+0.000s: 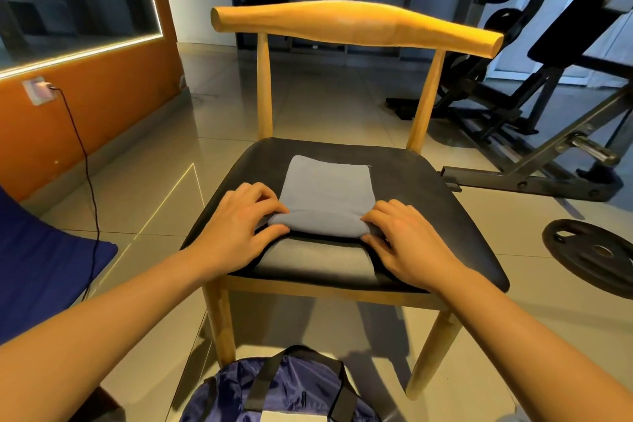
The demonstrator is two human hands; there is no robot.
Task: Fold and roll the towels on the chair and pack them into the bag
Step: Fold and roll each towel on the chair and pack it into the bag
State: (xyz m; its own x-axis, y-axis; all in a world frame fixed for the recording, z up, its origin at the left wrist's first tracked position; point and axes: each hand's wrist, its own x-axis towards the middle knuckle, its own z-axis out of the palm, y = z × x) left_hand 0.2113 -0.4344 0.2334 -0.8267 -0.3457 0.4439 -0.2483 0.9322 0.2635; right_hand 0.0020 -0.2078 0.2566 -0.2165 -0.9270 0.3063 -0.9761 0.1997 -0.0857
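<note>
On the chair seat (428,202), towel (325,192) between left grip (236,226) and right grip (407,240).

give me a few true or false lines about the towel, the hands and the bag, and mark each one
1. The grey towel lies on the chair's black seat. True.
2. The left hand and the right hand grip the two ends of the towel's rolled near edge. True.
3. The towel is rolled up completely. False: only the near edge is rolled, and the rest lies flat.
4. The bag sits on the seat beside the towel. False: it is on the floor in front of the chair.
5. A weight plate lies on the floor to the right of the chair. True.
</note>
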